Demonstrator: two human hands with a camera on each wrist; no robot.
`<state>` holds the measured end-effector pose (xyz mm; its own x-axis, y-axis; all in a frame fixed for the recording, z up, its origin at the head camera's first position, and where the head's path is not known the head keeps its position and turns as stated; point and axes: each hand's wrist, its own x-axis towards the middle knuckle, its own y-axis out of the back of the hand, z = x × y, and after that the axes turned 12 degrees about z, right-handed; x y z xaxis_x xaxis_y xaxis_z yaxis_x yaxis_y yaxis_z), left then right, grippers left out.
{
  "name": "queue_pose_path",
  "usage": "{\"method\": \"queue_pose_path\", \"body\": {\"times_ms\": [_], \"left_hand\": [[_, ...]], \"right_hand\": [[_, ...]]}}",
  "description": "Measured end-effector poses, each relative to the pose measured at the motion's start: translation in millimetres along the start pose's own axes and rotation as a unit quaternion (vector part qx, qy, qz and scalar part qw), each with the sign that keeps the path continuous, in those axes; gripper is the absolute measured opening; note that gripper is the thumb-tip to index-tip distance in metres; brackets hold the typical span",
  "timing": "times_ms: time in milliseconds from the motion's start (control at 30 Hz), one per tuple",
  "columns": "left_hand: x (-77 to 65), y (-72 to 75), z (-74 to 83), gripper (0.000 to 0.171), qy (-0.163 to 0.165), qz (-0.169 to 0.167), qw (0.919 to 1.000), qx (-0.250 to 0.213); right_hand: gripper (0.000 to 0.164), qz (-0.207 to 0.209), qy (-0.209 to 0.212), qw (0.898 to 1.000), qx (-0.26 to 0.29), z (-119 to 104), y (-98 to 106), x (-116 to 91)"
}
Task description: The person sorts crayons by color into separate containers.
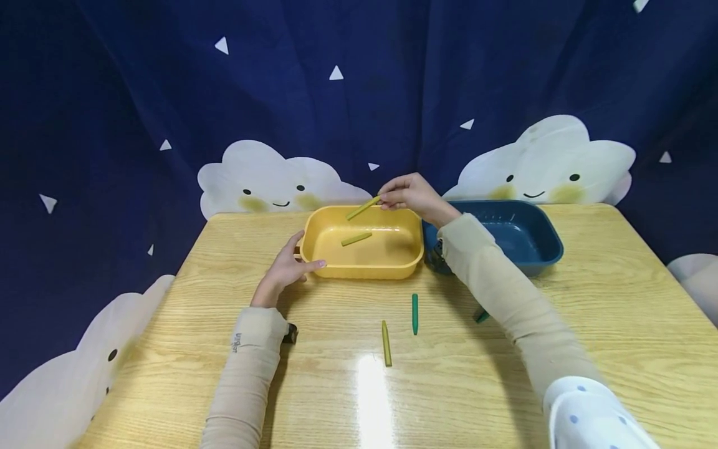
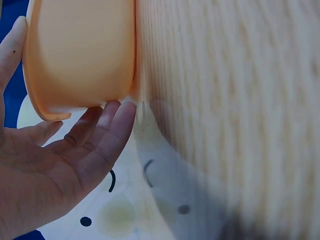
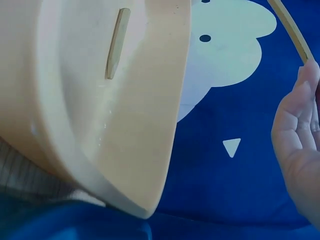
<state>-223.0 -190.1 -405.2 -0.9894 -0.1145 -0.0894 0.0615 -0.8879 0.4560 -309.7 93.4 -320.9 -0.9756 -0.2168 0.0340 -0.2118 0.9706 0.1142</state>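
Observation:
In the head view, my right hand pinches one end of a yellow crayon above the back part of a yellow plastic basin. Another yellow crayon lies on the basin's floor. At the basin's left end is my left hand, thumb by the front rim and fingers spread along the end. The left wrist view shows those fingers touching the outer wall, fairly straight. In the right wrist view the held crayon sticks out past my fingertips.
A dark blue basin stands right of the yellow one, partly behind my right forearm. Nearer on the wooden table lie a green crayon and a yellow crayon. Another green piece is partly hidden by my right sleeve.

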Motion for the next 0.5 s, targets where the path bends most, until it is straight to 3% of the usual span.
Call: {"method": "queue_pose_path", "body": {"times_ms": [500], "left_hand": [[-1.0,0.8,0.5,0.097,-0.001,0.001,1.0000,-0.006]], "right_hand": [[0.014,0.008,-0.002,1.000,-0.007,-1.0,-15.4,23.7]]}}
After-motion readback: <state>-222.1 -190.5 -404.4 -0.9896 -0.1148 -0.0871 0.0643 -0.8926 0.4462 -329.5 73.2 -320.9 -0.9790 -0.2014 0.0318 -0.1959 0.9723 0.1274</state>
